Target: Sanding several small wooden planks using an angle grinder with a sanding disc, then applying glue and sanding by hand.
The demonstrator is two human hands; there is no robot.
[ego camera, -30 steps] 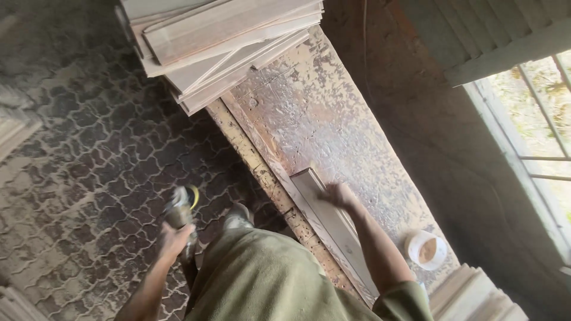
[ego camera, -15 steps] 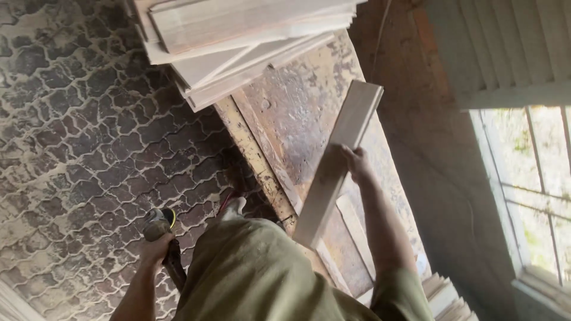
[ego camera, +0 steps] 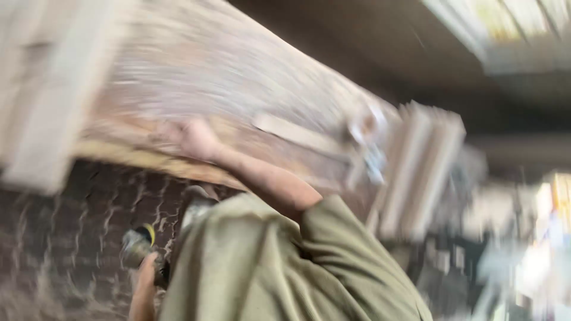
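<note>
Reaching out over the long, scuffed wooden workbench, the person's right hand sits at the near, yellowish edge of the bench top; everything is smeared by motion, so I cannot tell whether its fingers are curled on anything or spread flat. Down at the lower left the left hand is wrapped round the dark handle of a small power tool with a yellow ring near its head, held low beside the olive-green cloth of the person's clothing.

A pale, flat wooden strip lies on the bench surface just past the right forearm, apart from the hand. Farther right a stack of pale boards standing on edge rests at the bench's end, its ribs showing as parallel lines. A broad pale plank crosses the upper left corner, blurred.

Below the bench edge the dark patterned paving floor shows pale dust in its joints, with open ground around the tool hand.
</note>
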